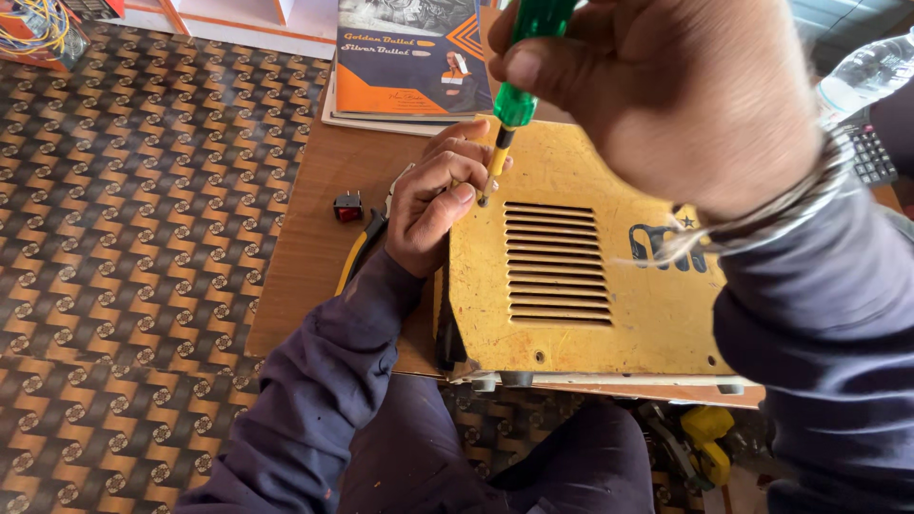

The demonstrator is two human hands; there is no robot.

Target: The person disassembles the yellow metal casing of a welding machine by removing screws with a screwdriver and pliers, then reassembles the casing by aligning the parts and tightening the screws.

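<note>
We take the yellow metal machine casing (581, 286) with its block of louvred vent slots as our landmark; it lies flat on a brown wooden table (305, 266), its near edge overhanging the table's front. Our right hand (685, 90) hovers above the casing's far edge, fingers closed tight around the green translucent handle of a screwdriver (514, 86), whose yellow-sleeved shaft slants down so the tip meets the casing just beyond the vent slots, at their left corner. Our left hand (433, 195) rests on the casing's far left corner, fingers curled together around the screwdriver tip, thumb and forefinger touching the shaft. Whether they pinch a screw there we cannot tell.

Left of the casing, near our left wrist, a pair of yellow-and-black handled pliers (360, 252) lies on the table, and beyond them a small black rocker switch with a red button (347, 206). Past the casing's far edge sits a stack of orange and dark blue printed booklets (409, 62). Off the casing's far right corner we see a clear plastic bottle (862, 76) and a dark keypad calculator (871, 152).
</note>
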